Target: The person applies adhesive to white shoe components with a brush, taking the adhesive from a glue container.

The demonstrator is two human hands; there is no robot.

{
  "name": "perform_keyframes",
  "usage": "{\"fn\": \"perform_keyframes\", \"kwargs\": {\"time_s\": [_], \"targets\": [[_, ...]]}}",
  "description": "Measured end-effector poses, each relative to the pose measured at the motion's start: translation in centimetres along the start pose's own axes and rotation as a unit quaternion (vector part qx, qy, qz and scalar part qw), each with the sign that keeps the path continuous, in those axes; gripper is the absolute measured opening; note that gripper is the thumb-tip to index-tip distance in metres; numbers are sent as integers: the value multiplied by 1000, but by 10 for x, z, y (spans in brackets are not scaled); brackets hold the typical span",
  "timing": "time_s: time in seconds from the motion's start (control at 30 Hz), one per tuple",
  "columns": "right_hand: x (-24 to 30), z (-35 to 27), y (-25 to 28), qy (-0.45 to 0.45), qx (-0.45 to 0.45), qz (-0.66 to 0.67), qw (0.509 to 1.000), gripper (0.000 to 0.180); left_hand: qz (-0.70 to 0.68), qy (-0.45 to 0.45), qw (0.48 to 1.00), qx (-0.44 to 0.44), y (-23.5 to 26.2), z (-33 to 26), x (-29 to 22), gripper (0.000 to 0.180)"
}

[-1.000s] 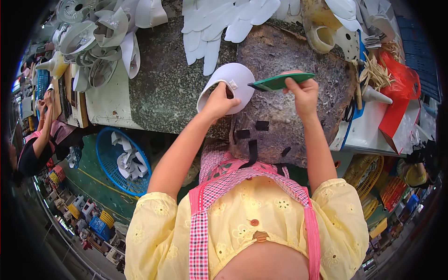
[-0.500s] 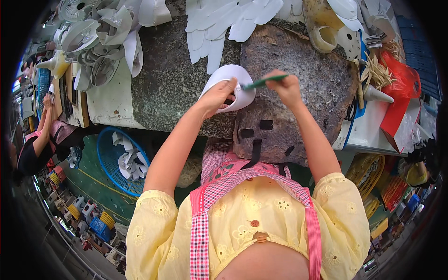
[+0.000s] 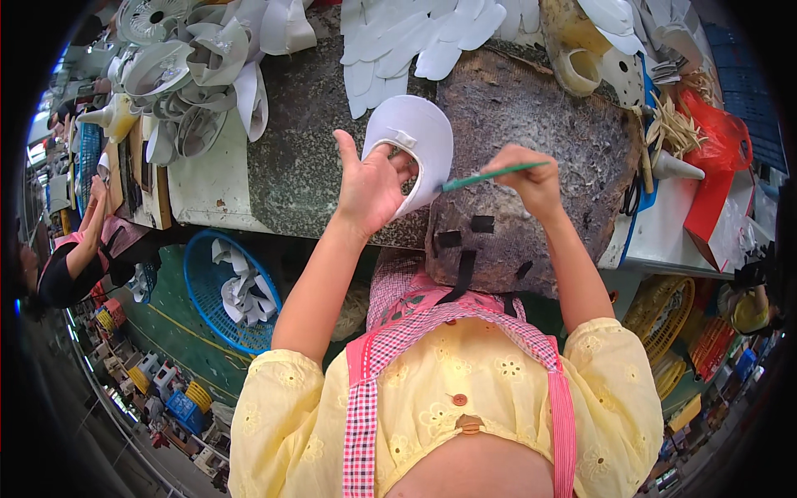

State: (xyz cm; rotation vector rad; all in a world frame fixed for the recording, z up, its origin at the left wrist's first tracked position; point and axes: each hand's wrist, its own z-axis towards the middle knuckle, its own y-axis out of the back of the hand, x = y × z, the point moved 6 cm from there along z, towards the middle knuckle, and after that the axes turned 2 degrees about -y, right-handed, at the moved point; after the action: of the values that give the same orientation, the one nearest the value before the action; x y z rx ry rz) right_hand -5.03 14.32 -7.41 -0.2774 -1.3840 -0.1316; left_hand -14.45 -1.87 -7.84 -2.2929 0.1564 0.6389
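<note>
A white shoe upper (image 3: 428,126), curved with an opening in its lower left side, is held up over the workbench (image 3: 290,149). Fingers of my left hand (image 3: 370,192) reach into that opening and carry the piece, while the thumb sticks out to the left. My right hand (image 3: 531,178) is closed around a slim green-handled brush (image 3: 491,175). The brush's tip touches or nearly touches the upper's lower right rim. Beneath my right hand lies a worn, glue-stained pad (image 3: 548,116) with black tape pieces on it.
White sole-shaped pieces (image 3: 407,50) spread at the bench's far side. More white uppers (image 3: 199,62) are heaped at the far left. A yellowed container (image 3: 579,70) stands far right, near a red plastic bag (image 3: 712,137). Below the bench is a blue basket (image 3: 195,282). Another person (image 3: 75,249) works at left.
The upper has turned in my left hand, whose thumb has lifted off it. My right hand has moved slightly right and nearer, taking the brush from the upper's middle to its lower right rim.
</note>
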Motion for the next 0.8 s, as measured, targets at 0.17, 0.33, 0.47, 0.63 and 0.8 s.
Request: {"fn": "perform_keyframes", "kwargs": {"time_s": [0.17, 0.33, 0.47, 0.63, 0.8], "targets": [[52, 36, -10, 88, -89, 9, 992, 17, 18, 9, 999, 32, -21, -10, 1, 103], [50, 38, -18, 104, -4, -108, 989, 16, 30, -52, 998, 29, -26, -11, -10, 104], [45, 16, -18, 54, 28, -59, 996, 16, 29, -65, 997, -1, -21, -14, -13, 104], [73, 68, -23, 132, -23, -111, 985, 16, 77, -39, 996, -6, -23, -12, 3, 102], [58, 63, -24, 82, 65, -159, 982, 14, 103, -92, 990, 24, -13, -3, -3, 98]]}}
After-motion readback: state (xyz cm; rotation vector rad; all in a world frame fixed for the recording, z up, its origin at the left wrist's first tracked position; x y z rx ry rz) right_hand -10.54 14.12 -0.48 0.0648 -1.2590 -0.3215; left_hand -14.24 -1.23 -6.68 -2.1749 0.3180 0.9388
